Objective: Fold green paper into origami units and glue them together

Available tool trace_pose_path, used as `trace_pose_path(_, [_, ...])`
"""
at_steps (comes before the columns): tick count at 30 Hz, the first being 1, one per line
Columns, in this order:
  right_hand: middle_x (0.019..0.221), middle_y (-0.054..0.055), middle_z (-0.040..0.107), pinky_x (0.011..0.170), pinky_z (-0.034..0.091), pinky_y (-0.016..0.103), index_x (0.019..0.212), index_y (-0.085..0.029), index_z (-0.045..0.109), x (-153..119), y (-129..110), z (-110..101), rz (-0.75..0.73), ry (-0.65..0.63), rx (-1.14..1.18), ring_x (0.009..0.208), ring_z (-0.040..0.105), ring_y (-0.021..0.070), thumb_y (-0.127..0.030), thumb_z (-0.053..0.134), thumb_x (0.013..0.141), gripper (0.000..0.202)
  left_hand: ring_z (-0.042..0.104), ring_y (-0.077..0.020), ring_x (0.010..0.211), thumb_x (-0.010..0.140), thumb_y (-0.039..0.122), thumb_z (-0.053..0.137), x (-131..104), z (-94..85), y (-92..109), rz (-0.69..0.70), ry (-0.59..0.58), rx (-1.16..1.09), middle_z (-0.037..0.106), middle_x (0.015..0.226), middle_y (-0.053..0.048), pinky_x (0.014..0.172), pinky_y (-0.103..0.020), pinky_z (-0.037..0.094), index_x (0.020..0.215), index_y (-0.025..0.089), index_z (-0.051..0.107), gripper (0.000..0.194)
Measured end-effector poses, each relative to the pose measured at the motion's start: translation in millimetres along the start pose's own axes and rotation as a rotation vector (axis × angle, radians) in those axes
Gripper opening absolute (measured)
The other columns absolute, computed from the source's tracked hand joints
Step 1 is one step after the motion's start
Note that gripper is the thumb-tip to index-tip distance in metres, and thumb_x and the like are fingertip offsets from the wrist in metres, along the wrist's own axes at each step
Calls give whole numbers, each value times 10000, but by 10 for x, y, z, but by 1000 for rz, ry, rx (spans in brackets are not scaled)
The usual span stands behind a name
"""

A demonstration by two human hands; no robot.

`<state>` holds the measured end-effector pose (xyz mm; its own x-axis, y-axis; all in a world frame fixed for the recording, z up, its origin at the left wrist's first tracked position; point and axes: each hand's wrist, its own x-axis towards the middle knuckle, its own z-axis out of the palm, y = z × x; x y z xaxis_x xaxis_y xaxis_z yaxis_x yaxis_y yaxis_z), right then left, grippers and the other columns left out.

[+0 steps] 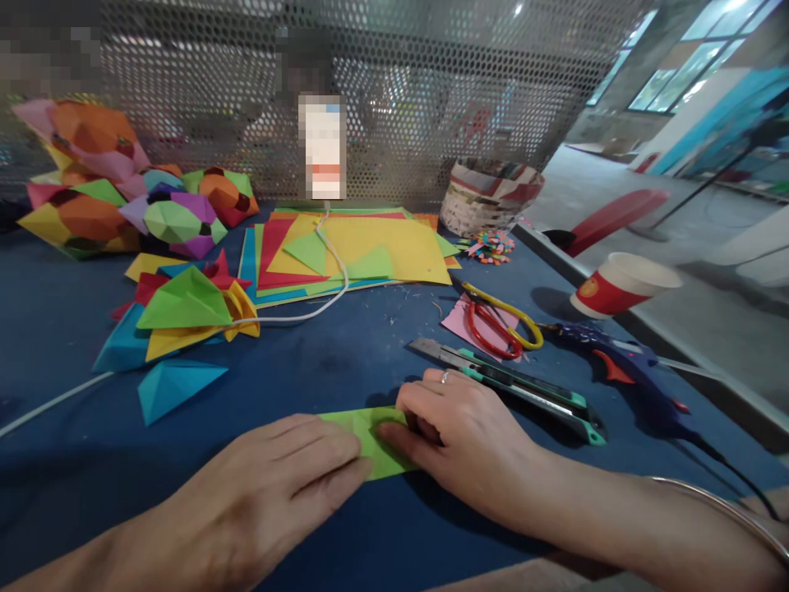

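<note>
Green paper strip (366, 424), one: laid on the blue worktop (345, 362) and taken as landmark for all places below. Its left end is covered by the left hand (283, 469), fingers extended and held together; whether the paper is pinched beneath cannot be told. Its right end appears to be gripped between the thumb and curled fingers of the right hand (472, 427).

Step in hand, as judged: folding or creasing, with the paper steadied by both hands. For the next move, aligned edges and firm, even pressure would be called for, the left end being kept from slipping.

Folded stock: blue piece (178, 388), left of the strip and slightly beyond; multicoloured pile (185, 300), farther beyond on the same side. Flat stock: coloured sheets (419, 238), stacked well beyond the strip and crossed by a white cable (289, 319).

Tools: utility knife (530, 386), blade exposed, placed beyond and right of the strip; glue gun (647, 386), farther right.

Markings: paper cup (620, 288), well beyond and right of the strip, printed with a red band and round emblem; no lettering can be read. Upright panel (325, 148), far beyond the strip: pixelated, contents illegible. No brand can be made out on the knife or glue gun.
</note>
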<state>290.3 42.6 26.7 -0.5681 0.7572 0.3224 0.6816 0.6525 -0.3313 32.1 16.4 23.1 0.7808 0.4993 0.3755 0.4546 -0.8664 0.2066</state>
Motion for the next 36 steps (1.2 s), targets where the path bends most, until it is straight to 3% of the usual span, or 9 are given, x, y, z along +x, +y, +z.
trace_pose_path(3, [602, -41, 524, 578, 296, 278, 718, -188, 581, -1, -3, 8, 16, -14, 23, 597, 481, 140, -194, 794, 884, 270, 756, -148, 1004, 1130, 163, 281, 45, -18, -6, 120, 10, 44, 808, 1118, -2, 997, -241, 558, 1291, 246, 606, 373])
trace_pose_path(6, [710, -19, 599, 616, 369, 282, 862, -174, 627, -2, -13, 1, 13, 17, 52, 667, 544, 159, -131, 790, 860, 168, 765, -147, 933, 1150, 193, 219, 90, -41, 4, 120, 24, 68, 814, 1062, 8, 911, -233, 578, 1239, 243, 613, 407])
trace_pose_path(10, [994, 76, 685, 802, 483, 328, 1009, -148, 649, -4, -10, -21, -164, 81, 83, 916, 616, 216, -46, 662, 907, 145, 751, -152, 969, 1153, 202, 187, 98, -40, 5, 134, 22, 96, 808, 1094, -5, 943, -237, 558, 1246, 233, 626, 450])
trace_pose_path(15, [980, 70, 700, 789, 489, 320, 986, -151, 682, -23, 20, -35, -340, -1, 182, 851, 606, 185, -27, 512, 958, 212, 725, -172, 982, 1163, 229, 241, 83, 21, -10, 124, 2, 43, 784, 1098, -7, 936, -279, 549, 1290, 230, 626, 405])
trace_pose_path(19, [978, 77, 716, 815, 498, 332, 1002, -136, 710, -32, 26, -46, -426, -78, 237, 867, 636, 188, -57, 533, 963, 198, 686, -167, 868, 1159, 227, 275, 26, 67, -15, 91, -18, 11, 736, 948, -2, 854, -262, 544, 1123, 220, 653, 380])
trace_pose_path(24, [973, 82, 710, 829, 511, 286, 1008, -114, 721, -11, 31, -46, -444, -103, 353, 871, 635, 167, -25, 557, 942, 198, 708, -176, 1014, 1103, 191, 392, -26, 42, -41, 67, -85, -67, 757, 1119, -18, 969, -261, 553, 1357, 257, 610, 341])
trace_pose_path(29, [975, 88, 708, 815, 518, 272, 1005, -109, 721, 4, 22, -57, -463, -94, 353, 861, 622, 162, -17, 565, 933, 194, 772, -162, 899, 1103, 156, 374, 41, -85, -29, 193, 51, 58, 811, 1028, -34, 865, -207, 579, 1261, 214, 616, 295])
trace_pose_path(36, [998, 81, 701, 806, 535, 268, 1047, -129, 707, -14, -26, -74, -379, -152, 345, 901, 633, 164, -14, 550, 937, 223, 787, -169, 999, 1094, 142, 380, -69, -54, -63, 175, -1, 98, 809, 1173, -35, 891, -206, 599, 1443, 250, 524, 393])
